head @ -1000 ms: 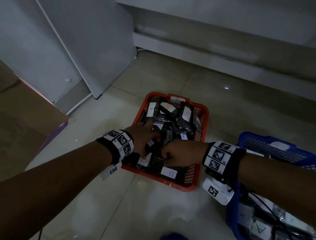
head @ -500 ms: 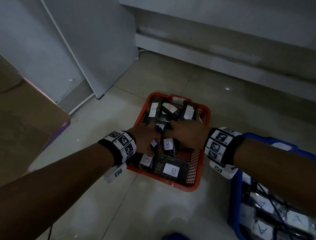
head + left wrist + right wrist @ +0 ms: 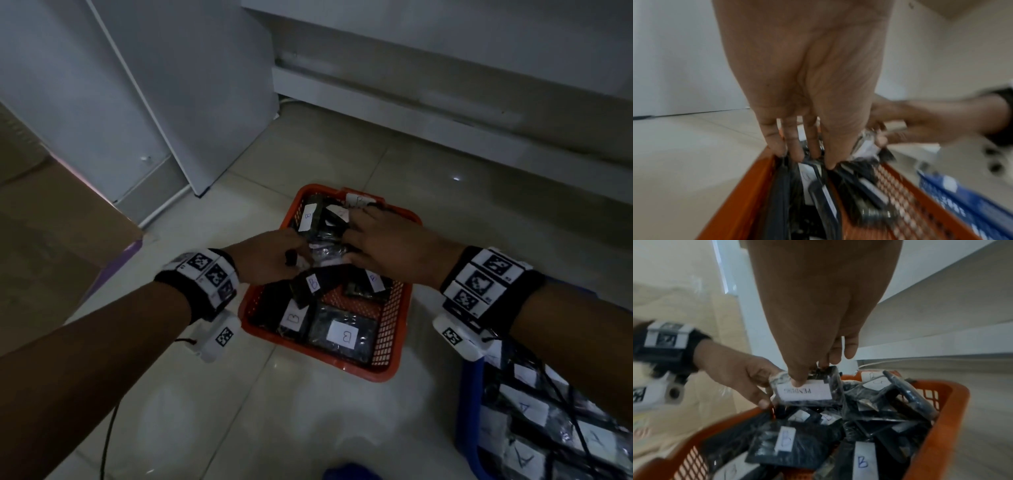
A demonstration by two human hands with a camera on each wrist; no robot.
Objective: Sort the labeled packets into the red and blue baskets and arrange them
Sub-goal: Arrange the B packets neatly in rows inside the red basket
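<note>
Head view: red basket (image 3: 390,329) sits on the tiled floor (image 3: 308,411), packed with dark packets bearing white B labels. Bare mesh bottom shows toward the basket's right wall, near side. Open floor lies on the basket's left and near sides; blue basket (image 3: 469,411) is just beside its right near corner, holding packets marked A. A cardboard box (image 3: 51,222) stands well left of the red basket, white panels behind it. Left hand (image 3: 263,260) reaches in over the left rim, fingers curled down onto packets at the middle. Right hand (image 3: 387,246) comes from the right, palm down over the far half, fingers spread toward the far rim.

Left wrist view: left hand (image 3: 807,81) points down, fingertips (image 3: 795,152) pinching the top edges of upright dark packets (image 3: 818,186) against the red basket's (image 3: 740,203) left wall. Right hand (image 3: 920,126) is blurred beside it, pinching a crinkled packet. Blue basket (image 3: 962,203) is beyond the red basket's right wall.

Right wrist view: right hand (image 3: 818,313) hangs over the red basket (image 3: 941,426), thumb pressed on the top edge of a printed-label packet (image 3: 807,391), fingers behind it, so it holds that packet raised above the pile. Left hand (image 3: 740,376) touches the same packet's left edge at the basket's left rim. B packets (image 3: 785,441) lie loose below.
</note>
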